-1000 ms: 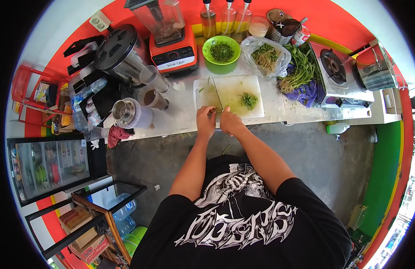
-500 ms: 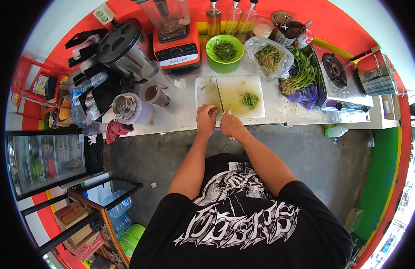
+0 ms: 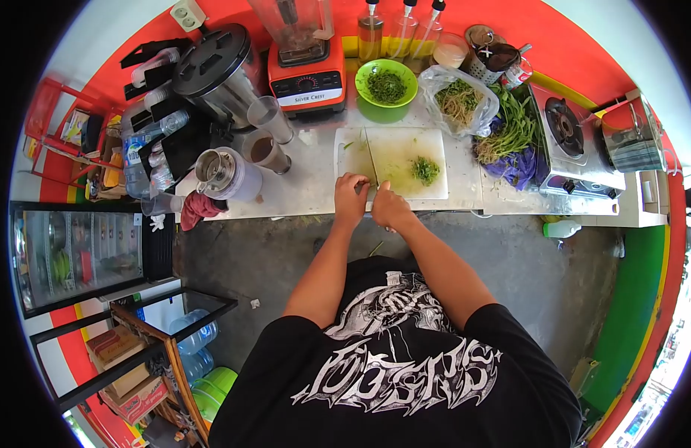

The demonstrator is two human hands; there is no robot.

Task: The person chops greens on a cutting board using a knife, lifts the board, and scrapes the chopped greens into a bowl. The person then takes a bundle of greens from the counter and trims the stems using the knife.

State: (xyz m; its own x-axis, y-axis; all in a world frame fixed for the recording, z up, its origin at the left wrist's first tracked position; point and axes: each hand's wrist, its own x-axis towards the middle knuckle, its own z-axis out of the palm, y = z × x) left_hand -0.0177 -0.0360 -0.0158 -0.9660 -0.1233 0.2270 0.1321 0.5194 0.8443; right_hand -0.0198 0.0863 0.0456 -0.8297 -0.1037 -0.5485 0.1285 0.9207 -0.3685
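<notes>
My right hand [image 3: 391, 207] is closed around the handle of a knife [image 3: 371, 158], whose long thin blade points away from me across the white cutting board [image 3: 435, 142]. Just left of the blade, at the board's near edge, my left hand [image 3: 350, 196] has its fingers curled together; whatever they hold is hidden. A small heap of chopped greens [image 3: 425, 171] lies on the board, right of the knife. A few green scraps are scattered left of the blade. Behind the board stands a green bowl [image 3: 388, 110] with more chopped greens in it.
A red blender [image 3: 308, 86] stands behind the board, with plastic cups [image 3: 267, 151] and a jug [image 3: 229, 175] at left. To the right are a plastic bag of stems [image 3: 457, 102], leafy greens [image 3: 513, 123] and a gas stove [image 3: 565, 131]. Pump bottles [image 3: 401, 36] line the wall.
The whole view has shifted slightly, so the counter appears a little farther right. Both hands stay at the board's near edge, and the heap of greens looks the same.
</notes>
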